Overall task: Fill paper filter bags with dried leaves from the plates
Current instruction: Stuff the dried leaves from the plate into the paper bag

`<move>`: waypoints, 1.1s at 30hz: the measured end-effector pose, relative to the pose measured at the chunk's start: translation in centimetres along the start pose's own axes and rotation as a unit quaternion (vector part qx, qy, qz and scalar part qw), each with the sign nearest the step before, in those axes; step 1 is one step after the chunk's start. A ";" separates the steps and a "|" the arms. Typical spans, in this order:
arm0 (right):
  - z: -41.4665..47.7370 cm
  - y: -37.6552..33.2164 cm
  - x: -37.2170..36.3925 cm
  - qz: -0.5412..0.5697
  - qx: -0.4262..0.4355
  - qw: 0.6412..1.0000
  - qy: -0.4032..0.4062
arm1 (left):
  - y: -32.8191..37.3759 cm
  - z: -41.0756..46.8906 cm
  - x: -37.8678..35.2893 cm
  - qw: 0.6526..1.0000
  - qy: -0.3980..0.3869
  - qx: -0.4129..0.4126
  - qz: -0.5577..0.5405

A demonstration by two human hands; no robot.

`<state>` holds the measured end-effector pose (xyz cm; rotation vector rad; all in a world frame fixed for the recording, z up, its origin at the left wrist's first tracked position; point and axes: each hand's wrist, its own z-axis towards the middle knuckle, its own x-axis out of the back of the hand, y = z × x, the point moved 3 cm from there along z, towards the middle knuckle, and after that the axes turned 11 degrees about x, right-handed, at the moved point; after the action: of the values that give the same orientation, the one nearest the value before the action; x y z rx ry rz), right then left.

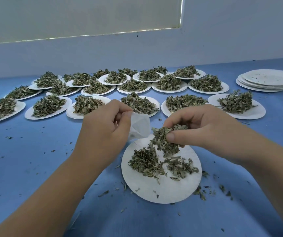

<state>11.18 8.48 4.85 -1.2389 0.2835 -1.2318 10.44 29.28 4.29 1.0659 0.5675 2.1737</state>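
Note:
My left hand (105,127) holds a white paper filter bag (140,126) by its upper edge, above the far rim of the near white plate (154,190). My right hand (200,127) grips a bunch of dried green leaves (164,139) just right of the bag, a little above the plate. Two small heaps of dried leaves (146,162) lie on that plate. I cannot tell whether the bag holds any leaves.
Several white plates heaped with dried leaves (139,104) stand in rows across the blue table (35,151) behind my hands. A stack of bare plates (265,81) sits at the far right. Leaf crumbs are scattered on the table around the near plate. A white wall rises behind.

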 end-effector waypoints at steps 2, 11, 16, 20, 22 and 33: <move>-0.1 -0.1 0.0 0.040 -0.001 0.999 0.000 | 0.1 -0.1 -0.3 1.000 -0.016 -0.006 0.012; 0.4 0.2 -1.0 -0.022 -0.014 0.999 0.044 | 1.2 -1.1 -0.9 0.999 -0.050 -0.019 -0.004; 0.4 -0.1 -1.5 -0.081 -0.001 0.992 0.101 | 1.7 -1.6 -1.2 0.996 -0.086 -0.020 -0.014; 0.2 -0.3 -1.5 -0.144 0.016 0.980 0.137 | 1.9 -1.7 -1.4 0.995 -0.096 -0.014 -0.018; 0.1 -0.5 -1.8 -0.189 0.031 0.971 0.144 | 2.0 -1.7 -1.5 0.995 -0.099 -0.001 -0.033; 0.0 -1.0 -3.4 -0.304 0.067 0.942 0.127 | 1.9 -1.9 -1.9 0.987 -0.101 0.081 -0.096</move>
<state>9.27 11.45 4.19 -1.0792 -0.0087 -1.9191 9.14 26.43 3.38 1.2462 0.7299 1.8538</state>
